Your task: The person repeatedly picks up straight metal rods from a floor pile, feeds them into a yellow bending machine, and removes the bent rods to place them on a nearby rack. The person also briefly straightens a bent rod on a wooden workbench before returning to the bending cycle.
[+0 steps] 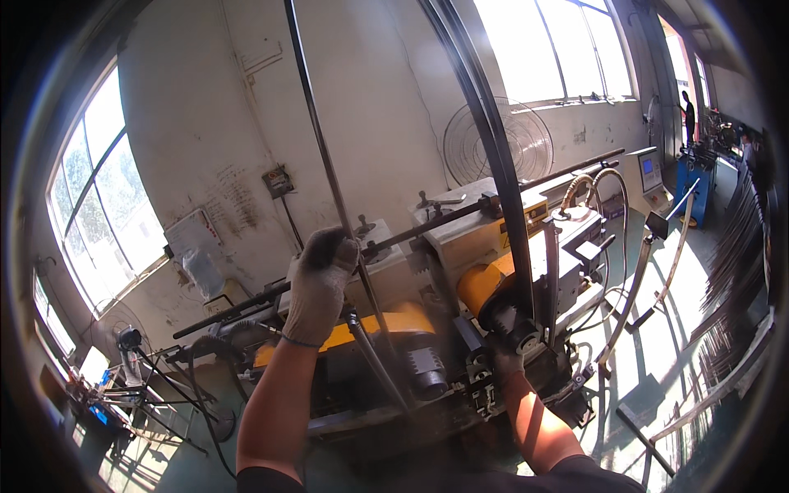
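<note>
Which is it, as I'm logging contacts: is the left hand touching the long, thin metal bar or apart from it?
Touching: the head view shows the gloved left hand curled against the long, thin metal bar.

A round wire-caged fan [523, 141] sits before the pale wall [193, 90], near a bright window [526, 49].

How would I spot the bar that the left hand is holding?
Find the big white-and-yellow machine in the middle. Before it, a gloved left hand is closed around a slender metal bar slanting up to the picture's top edge. It is clearly thinner than the dark bar to its right.
</note>
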Demonstrator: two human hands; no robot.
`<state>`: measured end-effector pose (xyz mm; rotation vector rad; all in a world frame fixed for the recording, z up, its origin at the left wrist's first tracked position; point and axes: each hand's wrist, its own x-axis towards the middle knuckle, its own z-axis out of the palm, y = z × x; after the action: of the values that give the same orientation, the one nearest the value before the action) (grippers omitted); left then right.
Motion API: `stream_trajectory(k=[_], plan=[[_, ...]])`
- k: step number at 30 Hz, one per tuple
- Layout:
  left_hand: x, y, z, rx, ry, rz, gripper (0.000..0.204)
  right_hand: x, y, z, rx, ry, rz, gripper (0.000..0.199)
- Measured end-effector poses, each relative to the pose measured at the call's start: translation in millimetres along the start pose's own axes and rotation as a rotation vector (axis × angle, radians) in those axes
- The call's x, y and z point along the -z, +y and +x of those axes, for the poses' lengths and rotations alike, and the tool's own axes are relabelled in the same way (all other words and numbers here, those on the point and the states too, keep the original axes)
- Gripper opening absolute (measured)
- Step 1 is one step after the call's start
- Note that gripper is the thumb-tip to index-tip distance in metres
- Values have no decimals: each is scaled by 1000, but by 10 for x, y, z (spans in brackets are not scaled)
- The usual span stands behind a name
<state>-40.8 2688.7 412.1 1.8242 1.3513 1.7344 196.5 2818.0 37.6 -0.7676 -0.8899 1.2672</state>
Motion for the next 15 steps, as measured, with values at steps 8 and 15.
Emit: stream_trajectory(k=[8, 15], plan=[[-24, 295, 68, 37, 6, 110, 32, -119, -172, -38, -214, 27, 83, 26], [-137, 462, 36, 63, 44, 36, 30, -68, 50, 36, -173, -21, 88, 27]])
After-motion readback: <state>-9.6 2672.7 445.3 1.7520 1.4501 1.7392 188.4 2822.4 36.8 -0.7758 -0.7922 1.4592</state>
